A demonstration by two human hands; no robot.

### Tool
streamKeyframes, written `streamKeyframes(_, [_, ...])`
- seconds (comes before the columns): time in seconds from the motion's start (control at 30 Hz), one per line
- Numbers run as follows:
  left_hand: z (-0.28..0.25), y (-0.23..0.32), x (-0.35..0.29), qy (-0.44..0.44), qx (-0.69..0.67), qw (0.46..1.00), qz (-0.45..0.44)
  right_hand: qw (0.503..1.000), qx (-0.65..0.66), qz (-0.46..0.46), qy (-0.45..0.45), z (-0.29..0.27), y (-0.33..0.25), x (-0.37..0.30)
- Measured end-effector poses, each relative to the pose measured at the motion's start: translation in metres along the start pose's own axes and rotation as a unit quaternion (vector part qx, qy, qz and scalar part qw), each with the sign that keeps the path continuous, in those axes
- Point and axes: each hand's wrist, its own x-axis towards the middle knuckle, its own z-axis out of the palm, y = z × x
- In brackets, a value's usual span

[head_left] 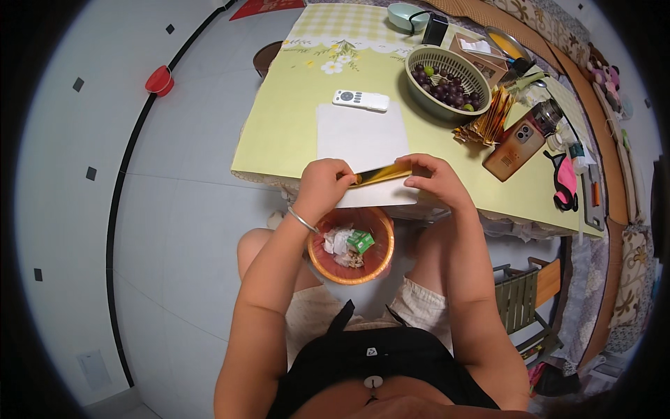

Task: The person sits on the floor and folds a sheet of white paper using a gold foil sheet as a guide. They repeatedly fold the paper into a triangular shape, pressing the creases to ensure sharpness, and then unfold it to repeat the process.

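Observation:
A strip of shiny gold paper point(385, 174) stretches between my two hands at the table's front edge, above a white sheet point(359, 136). My left hand point(325, 186) is closed in a pinch on the strip's left end. At the other end, my right hand point(436, 179) grips it between thumb and fingers. The paper looks folded or curled lengthwise, with a dark inner side showing. To the right, a bunch of folded gold paper pieces point(490, 120) stands beside a bowl of grapes.
A white remote control point(361, 100) rests on the white sheet's far end. The grape bowl point(412, 84), a gold-brown phone point(515, 148) and a pink-black eye mask point(564, 180) occupy the table's right side. Between my knees stands an orange-rimmed bin point(386, 262) with trash. A folding chair point(516, 302) is at right.

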Motion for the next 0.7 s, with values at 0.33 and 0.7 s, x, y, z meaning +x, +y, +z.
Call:
streamKeyframes(0.33, [-0.016,-0.057,0.034,0.024,-0.246,0.968,-0.049,0.975,-0.076,0.020,0.210,0.017,0.033,0.029])
streamKeyframes(0.7, [0.002,-0.036,0.025,0.179,0.174,0.967,-0.045,0.917,-0.264,0.000,0.298,0.035,0.017,0.042])
